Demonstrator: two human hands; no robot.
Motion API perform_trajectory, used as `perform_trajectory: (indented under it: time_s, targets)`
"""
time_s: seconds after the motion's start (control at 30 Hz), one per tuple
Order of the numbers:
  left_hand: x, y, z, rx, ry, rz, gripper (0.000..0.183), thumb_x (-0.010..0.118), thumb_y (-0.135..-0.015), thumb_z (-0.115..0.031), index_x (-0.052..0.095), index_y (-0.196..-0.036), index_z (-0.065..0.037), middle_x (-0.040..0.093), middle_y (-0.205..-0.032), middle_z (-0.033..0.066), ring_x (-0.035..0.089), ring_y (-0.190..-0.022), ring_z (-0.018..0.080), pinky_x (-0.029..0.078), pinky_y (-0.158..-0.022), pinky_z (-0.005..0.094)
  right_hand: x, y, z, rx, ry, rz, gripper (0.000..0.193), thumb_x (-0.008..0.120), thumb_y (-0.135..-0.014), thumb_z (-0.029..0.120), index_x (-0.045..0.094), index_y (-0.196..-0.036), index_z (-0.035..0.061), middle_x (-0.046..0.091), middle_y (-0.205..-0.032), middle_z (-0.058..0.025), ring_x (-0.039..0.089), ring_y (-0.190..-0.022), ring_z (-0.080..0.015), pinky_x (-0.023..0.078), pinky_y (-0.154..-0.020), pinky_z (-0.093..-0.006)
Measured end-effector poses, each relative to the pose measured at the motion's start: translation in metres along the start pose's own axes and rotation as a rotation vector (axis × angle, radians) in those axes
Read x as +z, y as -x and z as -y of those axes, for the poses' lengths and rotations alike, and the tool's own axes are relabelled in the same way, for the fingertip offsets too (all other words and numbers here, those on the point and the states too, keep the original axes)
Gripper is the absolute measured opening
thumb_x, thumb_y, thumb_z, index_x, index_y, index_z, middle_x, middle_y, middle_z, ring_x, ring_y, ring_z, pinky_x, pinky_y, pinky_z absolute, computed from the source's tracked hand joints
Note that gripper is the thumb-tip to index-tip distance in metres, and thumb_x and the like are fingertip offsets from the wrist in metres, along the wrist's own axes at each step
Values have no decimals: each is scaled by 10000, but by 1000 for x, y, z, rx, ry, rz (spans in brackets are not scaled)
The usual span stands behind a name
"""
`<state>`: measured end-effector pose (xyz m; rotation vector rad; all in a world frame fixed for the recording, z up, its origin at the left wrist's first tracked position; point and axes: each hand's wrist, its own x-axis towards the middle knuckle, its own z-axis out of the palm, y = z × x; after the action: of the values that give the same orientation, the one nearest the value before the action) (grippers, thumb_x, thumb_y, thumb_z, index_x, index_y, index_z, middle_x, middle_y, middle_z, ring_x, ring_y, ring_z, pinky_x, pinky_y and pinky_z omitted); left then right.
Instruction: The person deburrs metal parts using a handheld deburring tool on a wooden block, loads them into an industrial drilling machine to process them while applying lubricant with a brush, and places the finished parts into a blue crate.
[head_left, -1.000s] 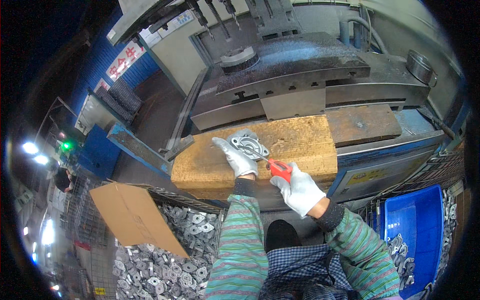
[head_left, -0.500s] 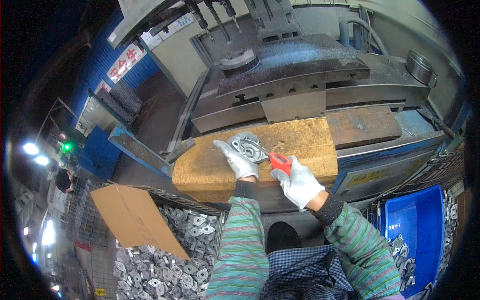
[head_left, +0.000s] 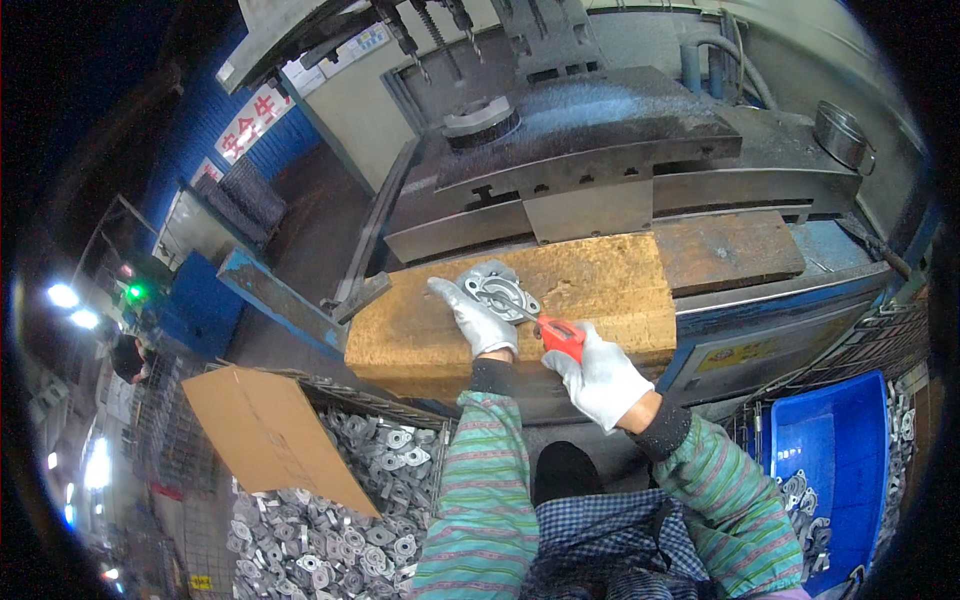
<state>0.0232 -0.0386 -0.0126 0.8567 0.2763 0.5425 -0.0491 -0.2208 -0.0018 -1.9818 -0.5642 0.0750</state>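
Drilling machine (head_left: 610, 140): far side, behind the block
Wooden block (head_left: 600, 295): centre
Heaped castings (head_left: 345, 550): near left, partly under a cardboard sheet (head_left: 255, 425)
Blue plastic tub (head_left: 845, 430): near right
Left gloved hand (head_left: 482, 322): grasping the flange casting (head_left: 509, 287) over the block's far left part
Right gloved hand (head_left: 605, 380): clenched round the red-handled tool (head_left: 562, 342), its shaft across the flange casting

A brown cardboard sheet (head_left: 268, 435) lies lower left, a round metal container (head_left: 840, 136) upper right.
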Motion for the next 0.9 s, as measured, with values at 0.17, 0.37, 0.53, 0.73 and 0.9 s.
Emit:
perform_trajectory:
  time_s: [0.17,0.37,0.53,0.73,0.9]
  targets:
    - [0,1,0,32,25,10,877,178,-878,-739,599,-887,29,618,-764,166,590,-682,275,495,-657,358,-1,-2,-2,36,1,5,362,576,-891,303,469,-1027,-15,620,-797,-279,615,-785,-456,489,-675,-486]
    - [3,1,1,29,31,18,852,175,-875,-742,580,-849,7,605,-747,147,585,-677,269,478,-638,364,-3,-15,0,-22,8,-50,369,576,-886,307,477,-1044,-12,618,-787,-263,611,-778,-449,484,-665,-475]
    - [3,-1,2,1,30,-27,851,163,-867,-750,564,-848,0,591,-746,140,573,-674,264,466,-637,361,-3,-16,2,11,21,-32,368,576,-887,312,478,-1046,-4,618,-791,-264,608,-782,-455,484,-665,-476]
    - [2,-1,1,-15,51,6,846,165,-878,-737,571,-877,5,601,-768,145,574,-675,261,468,-632,359,6,-11,-15,2,24,-50,374,571,-892,318,478,-1058,-4,624,-822,-276,609,-802,-458,485,-685,-477]
    - [4,4,-1,-16,84,-12,823,209,-894,-716,581,-934,18,615,-810,155,594,-714,268,496,-667,380,3,11,-28,73,-223,-26,336,589,-890,277,501,-1068,6,634,-811,-229,624,-787,-425,491,-679,-447]
